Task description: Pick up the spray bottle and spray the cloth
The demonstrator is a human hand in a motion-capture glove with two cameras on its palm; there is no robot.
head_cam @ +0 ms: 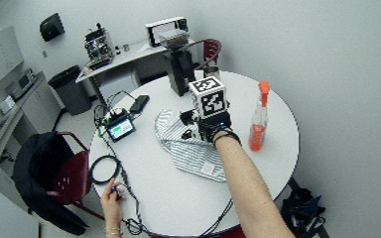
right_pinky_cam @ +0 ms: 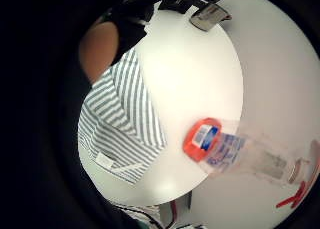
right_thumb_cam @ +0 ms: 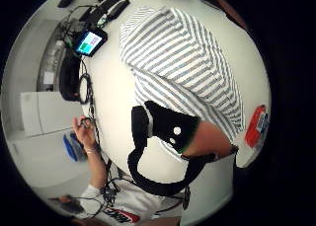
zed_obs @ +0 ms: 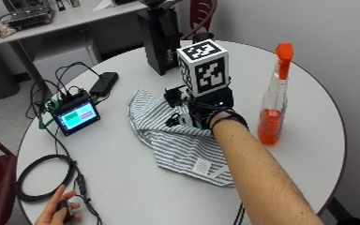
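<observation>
Above the striped cloth [zed_obs: 180, 140], gloved right hand [zed_obs: 195, 115], fingers' state unclear, spray bottle [zed_obs: 273, 101] upright nearby.

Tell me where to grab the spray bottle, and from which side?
Grip the spray bottle at its narrow clear neck, just below the orange trigger head. It stands upright on the table, to the right of the striped cloth, apart from it. The right hand is over the cloth, so coming sideways from the cloth side looks best, leaving a finger free for the trigger.
</observation>
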